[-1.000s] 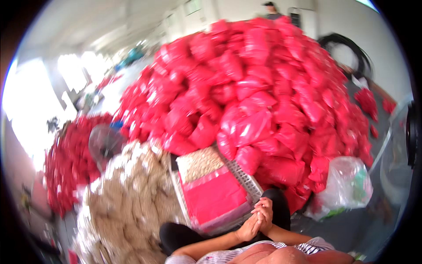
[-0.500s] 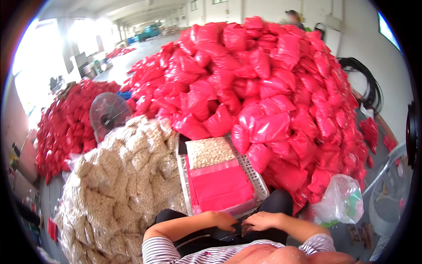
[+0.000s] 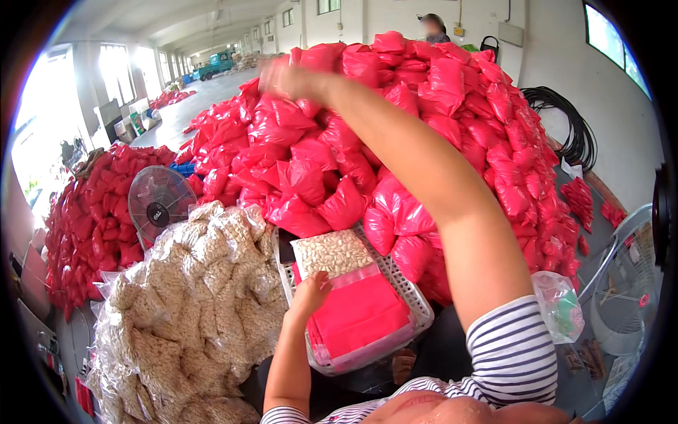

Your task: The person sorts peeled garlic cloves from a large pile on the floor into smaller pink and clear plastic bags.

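1. One clear pouch [image 3: 332, 254] of pale pieces, atop red sheets [image 3: 364, 311] in white crate [image 3: 404, 280]; long axis crosswise, right end slightly farther away.
2. Beside pouch, left hand [image 3: 311, 290], half-curled; cannot tell grip.
3. Right hand [image 3: 284, 79] raised, blurred; cannot tell grip.

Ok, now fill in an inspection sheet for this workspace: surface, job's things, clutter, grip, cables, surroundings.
Surface: white perforated crate in front of the person; grey floor beyond.
Job's things: flat red bags stacked in the crate, a see-through bag of pale pieces at their far end; mound of similar bags at left; large pile of filled red bags ahead.
Clutter: crumpled see-through plastic bag at right.
Grip: left hand at the stack's left edge, contact unclear; right hand raised before the large pile, blurred, hold unclear.
Cables: black coil, cable or hose, by the right wall.
Surroundings: fan at left; another person behind the pile; blue-green truck far back.
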Demonstrator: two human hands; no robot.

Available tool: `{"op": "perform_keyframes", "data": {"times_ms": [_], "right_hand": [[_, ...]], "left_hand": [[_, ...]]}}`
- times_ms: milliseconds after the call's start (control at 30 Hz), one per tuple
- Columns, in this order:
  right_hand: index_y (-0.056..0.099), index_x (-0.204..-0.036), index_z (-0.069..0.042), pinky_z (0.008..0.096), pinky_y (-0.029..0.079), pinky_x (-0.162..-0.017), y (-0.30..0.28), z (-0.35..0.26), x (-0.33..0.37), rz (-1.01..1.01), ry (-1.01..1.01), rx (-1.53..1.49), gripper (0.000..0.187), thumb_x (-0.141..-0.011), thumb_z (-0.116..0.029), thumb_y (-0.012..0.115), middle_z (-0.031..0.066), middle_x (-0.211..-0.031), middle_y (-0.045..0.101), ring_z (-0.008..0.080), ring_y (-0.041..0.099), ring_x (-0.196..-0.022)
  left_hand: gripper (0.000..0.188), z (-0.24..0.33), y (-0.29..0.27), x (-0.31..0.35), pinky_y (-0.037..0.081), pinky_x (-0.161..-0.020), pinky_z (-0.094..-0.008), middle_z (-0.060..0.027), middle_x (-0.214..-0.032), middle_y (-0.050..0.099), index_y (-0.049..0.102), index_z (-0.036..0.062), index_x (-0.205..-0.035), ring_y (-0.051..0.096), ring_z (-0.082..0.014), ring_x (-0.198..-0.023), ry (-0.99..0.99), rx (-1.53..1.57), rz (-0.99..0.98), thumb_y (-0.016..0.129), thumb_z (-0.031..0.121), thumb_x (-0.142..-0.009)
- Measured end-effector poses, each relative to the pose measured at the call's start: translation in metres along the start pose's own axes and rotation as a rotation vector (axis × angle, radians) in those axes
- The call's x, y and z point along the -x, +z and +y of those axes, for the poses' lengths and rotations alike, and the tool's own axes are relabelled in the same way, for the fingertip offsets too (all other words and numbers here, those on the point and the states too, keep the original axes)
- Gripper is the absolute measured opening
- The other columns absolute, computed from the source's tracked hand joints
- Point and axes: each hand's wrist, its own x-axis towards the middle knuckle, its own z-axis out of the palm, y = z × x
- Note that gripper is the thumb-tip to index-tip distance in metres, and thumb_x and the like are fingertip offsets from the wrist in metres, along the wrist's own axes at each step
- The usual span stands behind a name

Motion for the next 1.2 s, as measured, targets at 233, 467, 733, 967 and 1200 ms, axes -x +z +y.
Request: {"op": "perform_keyframes", "data": {"times_ms": [233,467,733,967,1200], "right_hand": [[0.02,-0.146,-0.006,0.04,0.044,-0.097,0.017,0.036,-0.045,0.187,0.666,-0.73,0.062,-0.094,-0.022,0.049,0.0234,-0.13,0.051,0.0282,0.055,-0.114],[0.001,-0.15,-0.016,0.0419,0.052,-0.085,0.075,-0.032,-0.058,-0.434,0.696,-0.864,0.073,-0.096,-0.023,0.049,0.0191,-0.126,0.056,0.0295,0.065,-0.095],[0.013,-0.149,-0.01,0.0396,0.047,-0.094,0.109,-0.047,-0.119,0.028,0.383,-0.439,0.079,-0.089,-0.029,0.059,0.0205,-0.133,0.049,0.029,0.052,-0.118],[0.046,-0.134,-0.011,0.0421,0.04,-0.102,0.097,-0.072,-0.107,0.01,0.401,0.071,0.052,-0.084,-0.024,0.055,0.0171,-0.134,0.05,0.0335,0.047,-0.124],[0.061,-0.113,-0.012,0.048,0.045,-0.092,0.173,-0.161,0.02,-0.581,-0.115,0.073,0.03,-0.085,-0.017,0.051,0.0109,-0.106,0.063,0.0328,0.055,-0.111]], "left_hand": [[0.046,-0.007,0.011,0.008,0.048,-0.086,-0.045,-0.0213,-0.109,0.063,0.053,0.0012,-0.122,0.062,-0.0364,-0.098,0.079,-0.274,-0.195,0.06,0.03,-0.087],[0.058,-0.004,0.019,0.013,0.048,-0.085,-0.0465,-0.0229,-0.111,0.062,0.043,0.0012,-0.133,0.061,-0.0384,-0.098,0.08,-0.267,-0.288,0.06,0.031,-0.086],[0.055,-0.019,0.013,0.017,0.047,-0.085,-0.0494,-0.0169,-0.106,0.064,0.047,0.0027,-0.127,0.062,-0.0341,-0.099,0.046,-0.337,-0.281,0.061,0.038,-0.086],[0.054,-0.024,0.0,0.033,0.049,-0.083,-0.0452,-0.0225,-0.105,0.063,0.047,-0.0015,-0.125,0.062,-0.0366,-0.096,0.038,-0.343,-0.282,0.061,0.033,-0.086],[0.045,-0.026,0.007,0.034,0.049,-0.082,-0.0466,-0.0166,-0.1,0.066,0.053,0.0027,-0.116,0.064,-0.0338,-0.096,0.0,-0.331,-0.243,0.062,0.035,-0.085]]}}
